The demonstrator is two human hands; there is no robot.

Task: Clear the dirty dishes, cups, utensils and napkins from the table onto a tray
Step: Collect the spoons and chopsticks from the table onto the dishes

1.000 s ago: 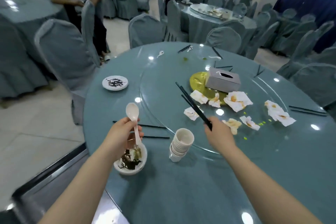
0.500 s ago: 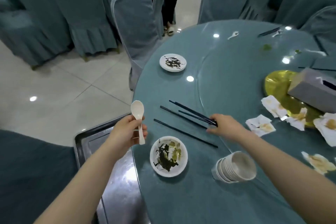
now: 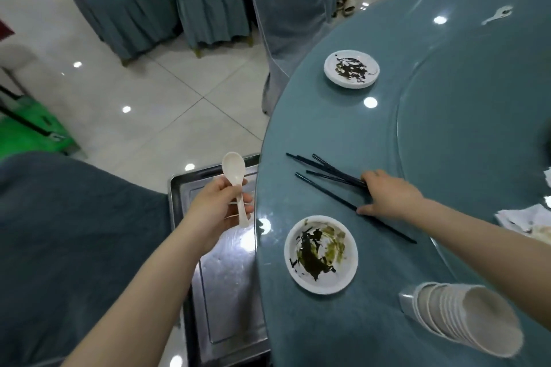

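Our left hand (image 3: 216, 208) holds a white spoon (image 3: 236, 185) by its handle, bowl end up, fingers wrapped around it. It hangs above the metal tray (image 3: 222, 292), which sits lower than the round worktop (image 3: 447, 134) and just beside its edge.

Our right hand (image 3: 387, 195) lies on the worktop over a loose bunch of dark chopsticks (image 3: 328, 171). The fingers press down on the near ends of several sticks, and the thumb touches one longer stick that runs on under the wrist towards our right arm. We cannot tell whether the hand grips them or only rests flat on them.

Just in front of us, near the worktop's edge, sits a white bowl (image 3: 321, 254) smeared with dark and green food scraps. To its right a stack of white cups (image 3: 468, 325) lies on its side, mouths facing us. Farther along the edge sits a small white dish (image 3: 351, 68) with dark scraps in it, and well beyond it a second white spoon (image 3: 497, 15) lies on the worktop. Soiled napkins (image 3: 527, 219) show at the right border, partly cut off.

A covered chair (image 3: 286, 9) stands against the worktop beyond the dish.
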